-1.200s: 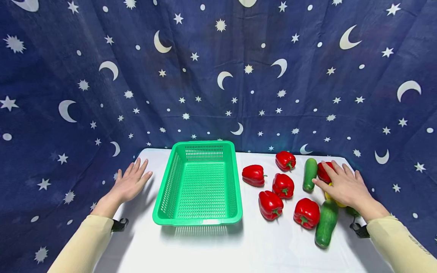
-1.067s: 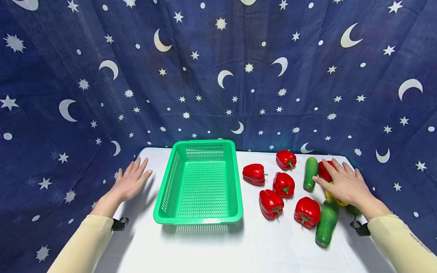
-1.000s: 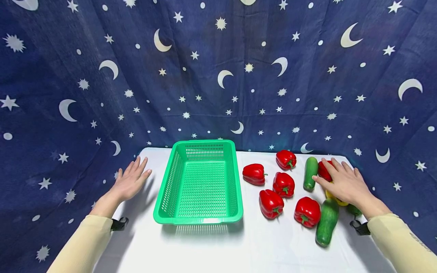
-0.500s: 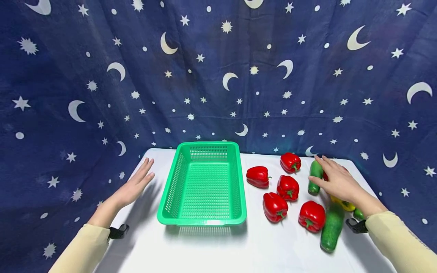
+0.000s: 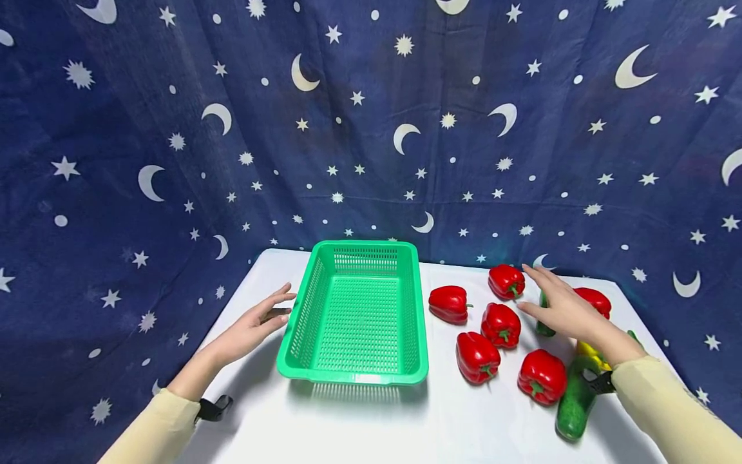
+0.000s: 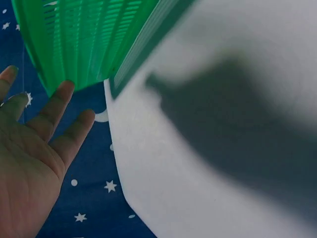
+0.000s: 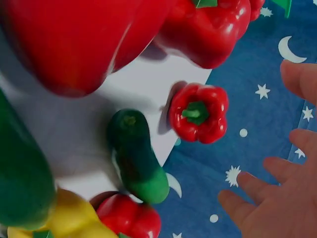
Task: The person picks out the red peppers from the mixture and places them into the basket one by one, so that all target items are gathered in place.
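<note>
A green plastic basket (image 5: 353,377) with slotted walls and nothing inside stands on the white table. My left hand (image 5: 246,332) is beside its left wall, fingers extended and fingertips right at the rim. In the left wrist view those fingers spread near the green wall (image 6: 89,44). My right hand (image 5: 568,309) hovers with fingers loosely extended over the vegetables at the right, holding nothing. Under it lies a small cucumber (image 7: 136,153), mostly hidden in the head view. The nearest bell pepper (image 5: 507,281) is red and lies just left of its fingertips.
Several more red bell peppers (image 5: 477,357) lie right of the basket. Farther right are a large cucumber (image 5: 575,403), a yellow pepper (image 5: 592,353) and a red pepper (image 5: 595,301) near the edge. A dark blue curtain (image 5: 371,161) with moons and stars hangs behind the table.
My left hand has moved right to the basket's left rim. My right hand has shifted left across the small cucumber, uncovering the red and yellow peppers. The view has turned slightly left.
</note>
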A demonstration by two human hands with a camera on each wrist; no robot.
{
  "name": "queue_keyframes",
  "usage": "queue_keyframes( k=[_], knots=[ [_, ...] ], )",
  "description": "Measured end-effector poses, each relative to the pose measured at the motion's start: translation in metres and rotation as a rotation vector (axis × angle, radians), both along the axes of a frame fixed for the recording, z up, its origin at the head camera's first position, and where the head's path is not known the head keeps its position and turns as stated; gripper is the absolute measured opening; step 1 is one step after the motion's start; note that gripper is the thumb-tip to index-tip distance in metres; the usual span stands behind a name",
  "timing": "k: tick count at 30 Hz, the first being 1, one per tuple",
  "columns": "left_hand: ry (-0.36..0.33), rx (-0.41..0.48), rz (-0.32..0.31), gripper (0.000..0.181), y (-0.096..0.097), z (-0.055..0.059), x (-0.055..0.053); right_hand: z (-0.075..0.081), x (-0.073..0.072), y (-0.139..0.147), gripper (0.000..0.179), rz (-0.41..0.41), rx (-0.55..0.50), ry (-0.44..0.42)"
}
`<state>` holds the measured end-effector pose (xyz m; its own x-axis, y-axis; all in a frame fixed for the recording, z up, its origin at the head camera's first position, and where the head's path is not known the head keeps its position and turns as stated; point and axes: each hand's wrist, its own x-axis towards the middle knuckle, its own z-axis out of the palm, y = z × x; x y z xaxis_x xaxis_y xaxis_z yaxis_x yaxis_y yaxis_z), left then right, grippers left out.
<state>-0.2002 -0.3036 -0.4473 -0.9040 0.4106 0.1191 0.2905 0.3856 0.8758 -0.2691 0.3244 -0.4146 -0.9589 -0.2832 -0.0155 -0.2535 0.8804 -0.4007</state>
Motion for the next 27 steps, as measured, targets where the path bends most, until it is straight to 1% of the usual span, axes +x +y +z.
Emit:
queue_keyframes(
  k=[3,7,11,14,18,20,24,27],
  knots=[
    [0.019,0.033,-0.034,0.045,0.003,-0.001,0.001,0.0,-0.004,-0.004,0.1,0.017,-0.003,0.004],
    [0.045,0.069,-0.056,0.036,0.004,-0.007,0.0,-0.001,-0.009,-0.008,0.099,0.025,0.003,0.001],
    [0.036,0.097,-0.049,0.026,0.005,-0.013,0.0,-0.003,-0.011,-0.01,0.096,0.03,0.004,0.002],
    [0.022,0.114,-0.04,0.02,0.005,-0.017,0.002,-0.002,-0.014,-0.012,0.095,0.033,-0.014,-0.005],
    [0.011,0.129,-0.043,0.016,0.007,-0.022,0.003,0.0,-0.018,-0.009,0.097,0.022,-0.055,-0.041],
    [0.01,0.127,-0.043,0.016,0.009,-0.024,0.003,-0.001,-0.021,-0.005,0.097,0.009,-0.09,-0.074],
    [0.02,0.101,-0.027,0.016,0.012,-0.025,0.002,-0.001,-0.033,0.002,0.094,-0.013,-0.162,-0.145],
    [0.037,0.09,-0.009,0.017,0.01,-0.027,0.002,0.001,-0.048,0.001,0.091,0.001,-0.182,-0.149]
  ],
)
